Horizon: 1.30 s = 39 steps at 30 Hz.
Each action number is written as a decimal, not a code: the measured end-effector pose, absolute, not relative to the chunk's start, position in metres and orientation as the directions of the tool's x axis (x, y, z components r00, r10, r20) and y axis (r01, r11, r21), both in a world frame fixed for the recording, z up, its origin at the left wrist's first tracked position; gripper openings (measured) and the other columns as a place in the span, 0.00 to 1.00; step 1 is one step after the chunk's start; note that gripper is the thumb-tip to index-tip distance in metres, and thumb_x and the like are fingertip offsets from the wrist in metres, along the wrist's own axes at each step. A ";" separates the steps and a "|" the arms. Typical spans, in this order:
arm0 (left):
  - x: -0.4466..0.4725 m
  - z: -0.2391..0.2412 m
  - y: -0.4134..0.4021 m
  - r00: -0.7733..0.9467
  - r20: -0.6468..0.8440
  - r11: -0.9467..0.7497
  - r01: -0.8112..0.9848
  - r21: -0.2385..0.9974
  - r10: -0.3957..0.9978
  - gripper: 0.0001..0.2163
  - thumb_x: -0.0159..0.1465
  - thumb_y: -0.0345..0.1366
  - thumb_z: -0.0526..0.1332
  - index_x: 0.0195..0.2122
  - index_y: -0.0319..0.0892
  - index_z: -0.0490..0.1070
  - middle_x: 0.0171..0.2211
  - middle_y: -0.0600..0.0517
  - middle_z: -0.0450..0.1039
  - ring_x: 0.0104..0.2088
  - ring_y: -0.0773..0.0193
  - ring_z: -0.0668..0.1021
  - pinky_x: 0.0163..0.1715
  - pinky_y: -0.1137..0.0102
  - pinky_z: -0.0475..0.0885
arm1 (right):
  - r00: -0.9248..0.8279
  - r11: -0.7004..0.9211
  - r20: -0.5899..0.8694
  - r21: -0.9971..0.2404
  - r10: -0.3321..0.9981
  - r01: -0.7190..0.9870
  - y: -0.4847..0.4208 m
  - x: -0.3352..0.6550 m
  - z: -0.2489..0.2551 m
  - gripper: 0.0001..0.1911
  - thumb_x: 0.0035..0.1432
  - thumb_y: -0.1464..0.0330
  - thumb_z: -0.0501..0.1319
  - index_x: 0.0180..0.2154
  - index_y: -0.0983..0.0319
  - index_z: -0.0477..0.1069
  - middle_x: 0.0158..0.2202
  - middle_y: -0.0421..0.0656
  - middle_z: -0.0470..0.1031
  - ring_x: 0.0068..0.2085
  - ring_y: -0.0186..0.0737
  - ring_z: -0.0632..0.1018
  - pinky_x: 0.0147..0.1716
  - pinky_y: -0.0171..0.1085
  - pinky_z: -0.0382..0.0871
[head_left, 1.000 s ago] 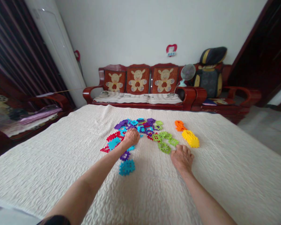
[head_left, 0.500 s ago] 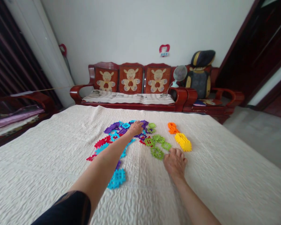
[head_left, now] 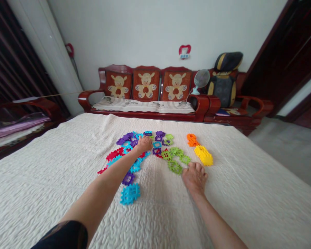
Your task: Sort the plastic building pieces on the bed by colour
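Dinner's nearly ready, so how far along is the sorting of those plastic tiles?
Done: yellow stack and orange stack, set apart on the right. In hand: left hand in the mixed pile, right hand flat beside green tiles. Remaining: purple tiles, blue tiles, red tiles scattered.

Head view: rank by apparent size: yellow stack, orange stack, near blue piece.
1. Blue piece and yellow stack: about alike; blue is nearer the camera, so no firm ranking.
2. Orange stack: smallest.
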<state>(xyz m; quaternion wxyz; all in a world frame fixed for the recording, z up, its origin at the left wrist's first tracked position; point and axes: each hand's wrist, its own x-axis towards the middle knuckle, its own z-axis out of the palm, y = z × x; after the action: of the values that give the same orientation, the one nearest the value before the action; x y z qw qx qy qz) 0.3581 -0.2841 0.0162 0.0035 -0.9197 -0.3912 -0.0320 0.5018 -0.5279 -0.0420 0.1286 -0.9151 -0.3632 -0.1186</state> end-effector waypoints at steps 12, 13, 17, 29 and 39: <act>0.451 0.013 -0.305 0.732 0.086 -0.736 0.666 0.119 0.676 0.18 0.67 0.43 0.57 0.54 0.42 0.75 0.53 0.43 0.76 0.52 0.55 0.78 0.53 0.64 0.72 | 0.692 -0.699 0.338 -0.123 0.638 0.705 -0.529 0.504 -0.044 0.12 0.65 0.69 0.54 0.48 0.62 0.71 0.50 0.52 0.73 0.53 0.51 0.71 0.45 0.44 0.60; 0.457 0.008 -0.307 0.724 0.077 -0.727 0.675 0.127 0.686 0.18 0.67 0.42 0.57 0.54 0.42 0.75 0.52 0.42 0.77 0.52 0.54 0.79 0.52 0.64 0.73 | 0.690 -0.698 0.341 -0.120 0.639 0.706 -0.529 0.504 -0.045 0.12 0.65 0.69 0.54 0.48 0.62 0.71 0.49 0.52 0.73 0.53 0.51 0.71 0.45 0.45 0.60; 0.464 -0.005 -0.312 0.691 0.071 -0.694 0.707 0.140 0.719 0.17 0.67 0.42 0.58 0.51 0.40 0.77 0.51 0.40 0.76 0.55 0.51 0.77 0.55 0.61 0.71 | 0.689 -0.697 0.345 -0.122 0.638 0.707 -0.529 0.506 -0.049 0.13 0.64 0.69 0.55 0.48 0.62 0.72 0.49 0.52 0.73 0.53 0.51 0.71 0.45 0.44 0.59; 0.428 0.032 -0.282 0.631 0.107 -0.640 0.749 0.174 0.768 0.19 0.71 0.45 0.54 0.57 0.46 0.75 0.55 0.45 0.77 0.55 0.56 0.77 0.56 0.67 0.70 | 0.691 -0.688 0.347 -0.155 0.634 0.709 -0.528 0.506 -0.048 0.13 0.64 0.69 0.55 0.48 0.63 0.72 0.50 0.52 0.73 0.52 0.51 0.71 0.44 0.44 0.58; 0.384 0.009 -0.239 0.488 -0.031 -0.485 0.871 0.080 0.872 0.23 0.63 0.49 0.61 0.54 0.40 0.75 0.58 0.36 0.72 0.60 0.45 0.73 0.54 0.59 0.72 | 0.692 -0.694 0.340 -0.139 0.637 0.706 -0.528 0.504 -0.044 0.12 0.64 0.69 0.56 0.47 0.63 0.73 0.50 0.52 0.73 0.52 0.52 0.72 0.44 0.45 0.59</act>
<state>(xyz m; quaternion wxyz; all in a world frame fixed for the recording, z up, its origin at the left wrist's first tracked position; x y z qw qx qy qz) 0.3844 -0.2386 0.0092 -0.0423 -0.8616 -0.5057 -0.0070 0.5040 -0.5281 -0.0441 0.1303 -0.9106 -0.3687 -0.1339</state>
